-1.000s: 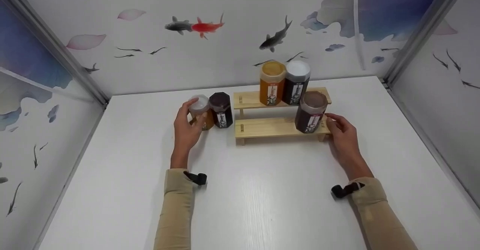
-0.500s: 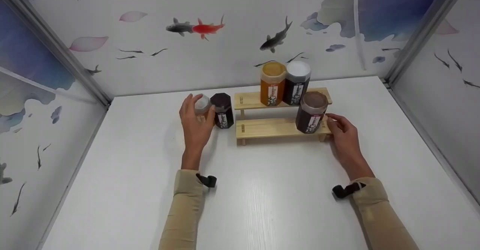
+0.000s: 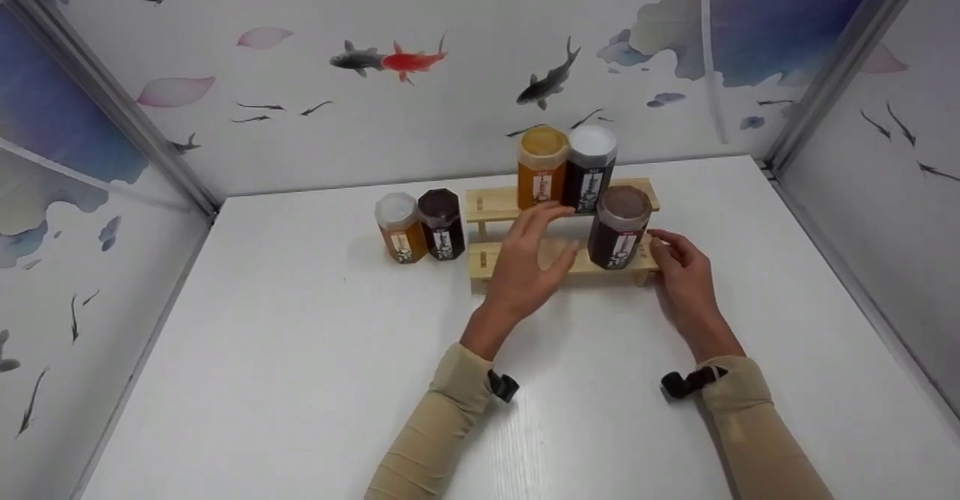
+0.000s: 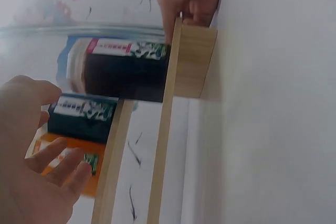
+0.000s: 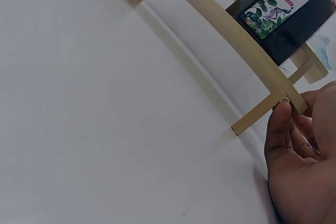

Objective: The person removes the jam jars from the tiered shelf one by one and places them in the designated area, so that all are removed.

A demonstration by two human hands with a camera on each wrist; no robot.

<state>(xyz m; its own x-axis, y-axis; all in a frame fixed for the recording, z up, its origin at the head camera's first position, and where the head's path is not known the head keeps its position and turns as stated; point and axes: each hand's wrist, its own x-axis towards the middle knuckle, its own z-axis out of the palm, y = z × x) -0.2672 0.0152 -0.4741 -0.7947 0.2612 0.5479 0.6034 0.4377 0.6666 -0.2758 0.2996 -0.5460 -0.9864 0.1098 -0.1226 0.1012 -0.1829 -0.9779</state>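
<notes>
Left hand (image 3: 529,260) has left the table jars, fingers spread before orange jar (image 3: 541,168); rigid, likely slick: grasp its sides.

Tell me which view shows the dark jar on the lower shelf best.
The head view: the dark jar stands whole on the lower shelf. The left wrist view shows it sideways and blurred; the right wrist view shows only part of its label.

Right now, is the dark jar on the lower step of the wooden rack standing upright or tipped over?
Upright. The dark jar stands on its base on the wooden rack, its lid facing up and its label reading vertically.
</notes>
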